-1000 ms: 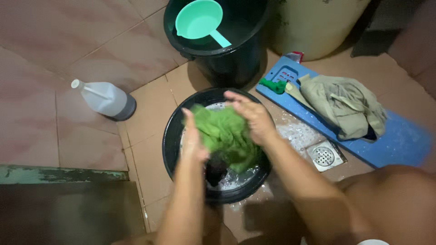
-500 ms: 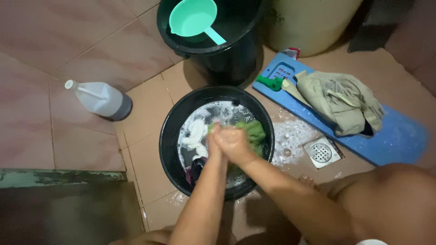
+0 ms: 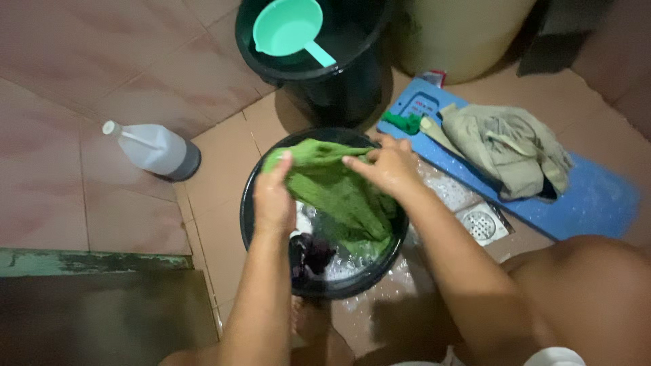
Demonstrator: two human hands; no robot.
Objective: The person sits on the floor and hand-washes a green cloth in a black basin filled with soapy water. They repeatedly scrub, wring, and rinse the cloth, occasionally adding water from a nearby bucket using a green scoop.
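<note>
Green cloth [image 3: 339, 196] now lifted between hands.

The green cloth [image 3: 336, 193] covers most of the soapy water in the black basin [image 3: 249, 203], and a dark garment [image 3: 308, 254] beneath it is too dim to identify. At the top of the frame, the black bucket [image 3: 339, 81] and the cream container [image 3: 461, 34] are cut off. The blue board [image 3: 597, 203] lies partly under a beige garment [image 3: 508, 152].
</note>
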